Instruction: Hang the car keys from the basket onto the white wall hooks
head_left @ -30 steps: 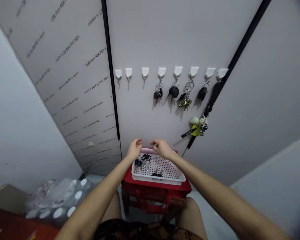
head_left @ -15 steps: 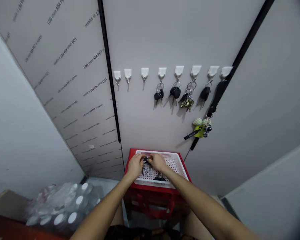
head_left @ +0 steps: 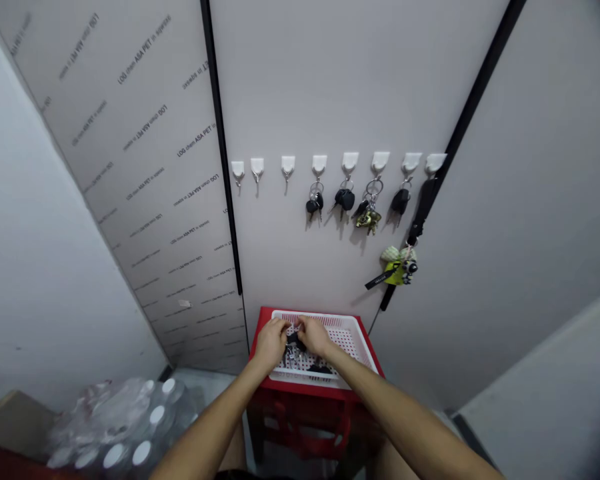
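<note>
Over the left half of a white plastic basket [head_left: 365, 348], my two hands meet around a bunch of keys [head_left: 293, 341] with black heads and a metal ring. My left hand [head_left: 271, 344] has its fingers closed at the left side of the bunch. From the right, my right hand [head_left: 314, 335] pinches at it with bent fingers. The exact grip of the fingertips is partly hidden. Shiny metal parts [head_left: 293, 359] hang or lie just below the black heads. Another black item [head_left: 320, 369] lies near the basket's front edge, partly behind my right wrist.
White hooks [head_left: 288, 164] line the wall panel. Key bunches [head_left: 345, 199] hang on several; three at the left hold nothing. A yellow-green charm [head_left: 397, 270] hangs at the right. The basket stands on a red-covered stool [head_left: 310, 388]. Plastic-wrapped bottles [head_left: 115, 427] stand at lower left.
The view has tilted up a little, so hooks and basket appear lower. My hands stay at the keys in the basket, with the fingers slightly shifted.
</note>
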{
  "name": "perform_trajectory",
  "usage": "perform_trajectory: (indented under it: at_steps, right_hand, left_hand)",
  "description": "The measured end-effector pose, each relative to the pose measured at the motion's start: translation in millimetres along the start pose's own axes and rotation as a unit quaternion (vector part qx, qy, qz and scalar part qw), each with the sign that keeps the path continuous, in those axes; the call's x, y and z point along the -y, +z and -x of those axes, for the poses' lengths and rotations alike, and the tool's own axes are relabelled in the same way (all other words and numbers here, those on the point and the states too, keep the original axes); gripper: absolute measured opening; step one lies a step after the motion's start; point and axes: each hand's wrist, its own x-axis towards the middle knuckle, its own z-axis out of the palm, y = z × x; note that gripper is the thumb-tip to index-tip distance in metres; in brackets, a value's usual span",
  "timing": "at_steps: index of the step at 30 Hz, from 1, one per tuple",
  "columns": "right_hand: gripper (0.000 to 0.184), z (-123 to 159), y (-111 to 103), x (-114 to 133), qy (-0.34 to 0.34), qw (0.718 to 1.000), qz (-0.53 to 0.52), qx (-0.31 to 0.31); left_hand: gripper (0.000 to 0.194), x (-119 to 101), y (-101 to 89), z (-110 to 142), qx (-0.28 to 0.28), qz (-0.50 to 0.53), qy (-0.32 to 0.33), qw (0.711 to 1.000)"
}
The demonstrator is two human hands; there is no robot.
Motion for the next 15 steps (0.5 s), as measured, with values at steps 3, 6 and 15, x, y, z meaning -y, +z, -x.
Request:
perform_trajectory:
  at_steps: [3, 6, 15]
  right_hand:
    - [0.023, -2.8, -20.6, 8.3, -0.035, 0.998, -0.052, -0.028]
    - [0.022, -6.1, -51.0, 19.7, -0.08, 0.985, -0.15, -0.027]
    - [0.017, -22.0, -110.0, 44.0, -0.148, 0.96, -0.238, -0.007]
  left_hand:
    - [0.03, -1.4, -4.5, -2.0, 0.0, 0.048, -0.001, 0.999]
    - [0.044, -6.4, -12.3, -10.3, 0.008, 0.137, -0.004, 0.991]
    - [0.017, -39.0, -40.1, -46.0, 0.043, 0.393, -0.033, 0.918]
